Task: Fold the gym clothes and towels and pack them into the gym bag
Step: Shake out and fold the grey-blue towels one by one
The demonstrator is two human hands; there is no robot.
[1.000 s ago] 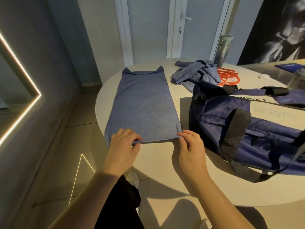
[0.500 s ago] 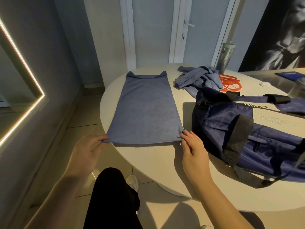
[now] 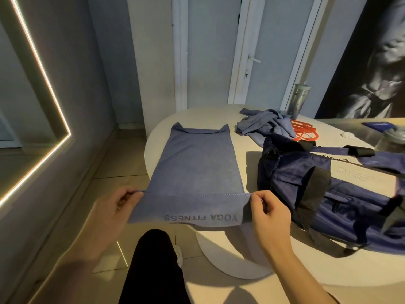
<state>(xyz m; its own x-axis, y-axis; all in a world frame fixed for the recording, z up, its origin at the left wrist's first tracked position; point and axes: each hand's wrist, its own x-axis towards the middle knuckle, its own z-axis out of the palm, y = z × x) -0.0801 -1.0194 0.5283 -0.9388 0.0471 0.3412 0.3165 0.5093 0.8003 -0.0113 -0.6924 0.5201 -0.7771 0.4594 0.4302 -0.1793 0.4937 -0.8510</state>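
A blue towel (image 3: 195,165) lies lengthwise on the round white table (image 3: 245,229), its near end lifted off the table and turned over so grey "YOGA FITNESS" lettering shows upside down. My left hand (image 3: 114,207) pinches the near left corner and my right hand (image 3: 268,210) pinches the near right corner, both raised above the table edge. A navy gym bag (image 3: 328,194) with black straps lies to the right of the towel. A crumpled blue garment (image 3: 265,123) sits behind the bag.
An orange resistance band (image 3: 305,132) lies beside the crumpled garment. A metal tumbler (image 3: 299,100) stands at the table's far edge, and another bottle (image 3: 392,139) sits at the right. A lit mirror frame is on the left wall, and my dark trouser leg (image 3: 153,266) is below.
Both hands took the towel's near corners and raised them off the table, turning the near end up so its lettering now shows. The camera also tilted up.
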